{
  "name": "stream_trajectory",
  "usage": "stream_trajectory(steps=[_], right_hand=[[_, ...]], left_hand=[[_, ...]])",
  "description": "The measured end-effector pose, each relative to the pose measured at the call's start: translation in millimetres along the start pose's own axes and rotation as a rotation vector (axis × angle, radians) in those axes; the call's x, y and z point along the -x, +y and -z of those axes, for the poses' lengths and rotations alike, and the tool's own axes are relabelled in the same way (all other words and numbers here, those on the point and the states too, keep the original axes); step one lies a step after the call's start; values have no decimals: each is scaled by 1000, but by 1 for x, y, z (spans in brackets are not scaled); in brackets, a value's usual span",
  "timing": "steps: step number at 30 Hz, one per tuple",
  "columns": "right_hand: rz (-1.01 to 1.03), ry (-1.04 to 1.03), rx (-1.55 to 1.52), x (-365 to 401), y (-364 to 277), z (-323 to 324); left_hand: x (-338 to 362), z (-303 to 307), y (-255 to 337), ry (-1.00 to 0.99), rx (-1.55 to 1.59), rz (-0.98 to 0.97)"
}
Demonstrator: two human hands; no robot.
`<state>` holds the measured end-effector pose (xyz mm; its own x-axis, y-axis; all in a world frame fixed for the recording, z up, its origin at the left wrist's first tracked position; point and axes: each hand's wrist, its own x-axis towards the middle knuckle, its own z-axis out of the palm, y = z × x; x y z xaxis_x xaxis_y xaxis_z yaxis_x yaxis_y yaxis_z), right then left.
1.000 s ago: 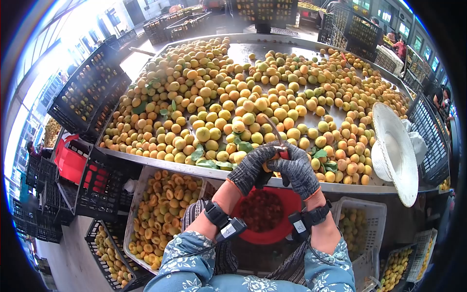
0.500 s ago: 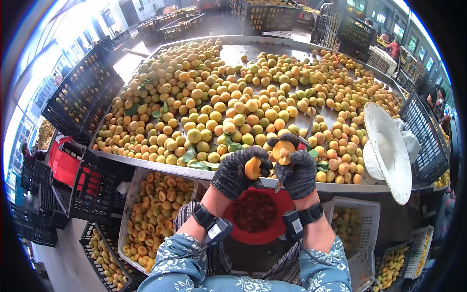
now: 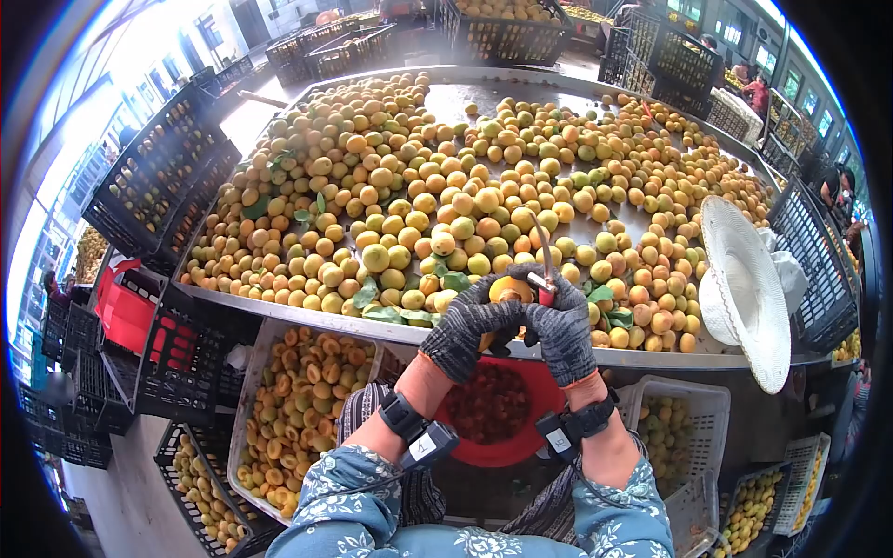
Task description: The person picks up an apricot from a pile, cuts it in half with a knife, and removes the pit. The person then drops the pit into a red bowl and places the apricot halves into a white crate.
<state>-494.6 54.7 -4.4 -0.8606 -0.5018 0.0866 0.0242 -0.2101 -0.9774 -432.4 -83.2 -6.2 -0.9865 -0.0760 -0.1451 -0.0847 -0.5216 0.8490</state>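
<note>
My left hand [image 3: 462, 333], in a dark grey knit glove, is closed round an apricot piece [image 3: 511, 291] whose orange flesh shows between the gloves. Pressed close beside it, my gloved right hand [image 3: 562, 332] grips a red-handled knife [image 3: 546, 293] with its curved blade pointing up. Both hands are just over the near edge of a metal table [image 3: 456, 100] heaped with whole apricots [image 3: 386, 237]. Below them is a red basin [image 3: 490, 451] of dark reddish pits [image 3: 488, 400].
A white crate [image 3: 258, 372] of apricot halves stands at lower left, another white crate [image 3: 712, 409] at lower right. A straw hat [image 3: 749, 288] lies on the table's right edge. Black crates [image 3: 158, 181] are stacked to the left. People [image 3: 756, 96] are in the right background.
My hands have come together, and the left has moved right. The opened fruit in my right hand has left that spot. The knife blade now stands up clearly above the gloves.
</note>
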Motion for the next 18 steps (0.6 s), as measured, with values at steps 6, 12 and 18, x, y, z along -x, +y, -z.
stream_trajectory(steps=[6, 12, 18], right_hand=[[35, 109, -200, -5, -19, 14], [150, 145, -511, -7, -32, 25], [214, 95, -466, -6, -32, 24]], left_hand=[[-3, 8, -9, -53, -107, 114], [-8, -1, -32, -198, -5, 163], [-1, -17, -31, -216, -56, 161]])
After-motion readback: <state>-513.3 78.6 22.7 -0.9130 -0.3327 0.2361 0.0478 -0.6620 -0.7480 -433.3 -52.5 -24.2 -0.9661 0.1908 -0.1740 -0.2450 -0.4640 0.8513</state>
